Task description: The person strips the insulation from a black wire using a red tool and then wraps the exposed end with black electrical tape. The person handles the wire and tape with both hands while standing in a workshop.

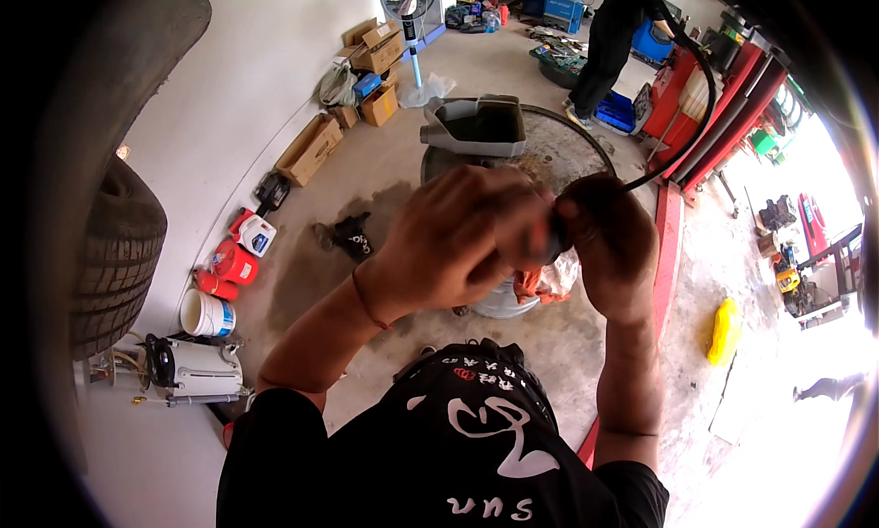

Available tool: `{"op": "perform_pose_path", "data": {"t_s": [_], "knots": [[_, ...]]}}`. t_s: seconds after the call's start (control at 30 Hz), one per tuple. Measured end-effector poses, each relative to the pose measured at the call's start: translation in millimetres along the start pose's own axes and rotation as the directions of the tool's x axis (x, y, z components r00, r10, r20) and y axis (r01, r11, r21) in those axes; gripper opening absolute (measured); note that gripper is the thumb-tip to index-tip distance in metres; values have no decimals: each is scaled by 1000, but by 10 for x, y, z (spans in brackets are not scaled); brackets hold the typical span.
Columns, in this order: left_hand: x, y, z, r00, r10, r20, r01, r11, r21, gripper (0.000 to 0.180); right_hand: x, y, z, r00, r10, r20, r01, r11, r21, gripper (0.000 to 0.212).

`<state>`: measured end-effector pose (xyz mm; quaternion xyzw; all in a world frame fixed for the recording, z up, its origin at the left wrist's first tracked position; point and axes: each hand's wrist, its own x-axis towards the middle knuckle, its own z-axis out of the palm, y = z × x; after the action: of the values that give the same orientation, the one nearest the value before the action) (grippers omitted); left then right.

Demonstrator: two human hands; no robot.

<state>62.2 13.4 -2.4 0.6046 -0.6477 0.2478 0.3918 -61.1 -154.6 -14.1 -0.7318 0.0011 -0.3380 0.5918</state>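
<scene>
Blk. slim hose curves up-right from R hand. Small dk. part, blurred, betw. hands: R fingers pinch it; L hand grip unclear. Blk. shirt: wht. lettering.

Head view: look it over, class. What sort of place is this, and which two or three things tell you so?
Probably a vehicle repair workshop: a treaded tyre shows at the left edge, and a cut-open grey container rests on a stained round top.

Fan nr cardbd boxes, wht bucket by wall
</scene>
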Motion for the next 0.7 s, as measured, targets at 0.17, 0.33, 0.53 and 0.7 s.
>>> {"op": "perform_pose_path", "data": {"t_s": [0.17, 0.33, 0.53, 0.7], "knots": [[-4, -9, 55, 941, 338, -12, -325, 912, 249, 39, -14, -139, 66, 981, 188, 38, -192, 963, 190, 16], [-20, 3, 161, 969, -45, -242, -8, 976, -217, 17, -18, -94, -8, 951, 288, 111, -307, 920, 245, 14], [57, -155, 154, 601, -749, 279, 735, 380, -561, 25, 41, 53, -66, 937, -275, 217, 337, 875, -347, 9], [27, -220, 198, 576, -700, 422, 781, 319, -538, 37, 18, 234, -1, 995, -54, 82, 55, 998, -11, 11]]}}
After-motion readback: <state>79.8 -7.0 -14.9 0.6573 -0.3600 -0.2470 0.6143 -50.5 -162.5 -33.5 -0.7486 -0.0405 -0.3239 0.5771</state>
